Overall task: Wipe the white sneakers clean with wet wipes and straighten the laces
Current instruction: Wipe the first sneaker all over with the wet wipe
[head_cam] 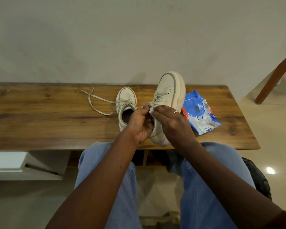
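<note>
Head view, centre of the frame: the left hand (pixel 141 124) grips the raised sneaker (pixel 169 86) at its heel collar, thumb curled over the rim. The right hand (pixel 173 123) pinches a white wet wipe (pixel 153 111) against the shoe by the eyelets. That sneaker tilts toe-up, off-white with a greyish sole edge (ribbed along the side). Just left, the second sneaker (pixel 126 98) stands on the wooden table (pixel 40 116), its laces (pixel 96 100) trailing loose leftward. A blue wipes pack (pixel 200 113) lies at right.

Likely a room in a home.
Wooden table (pixel 40 116) against a plain wall (pixel 106 38); glossy floor (pixel 271 123); wooden leg (pixel 274 76) at right.
</note>
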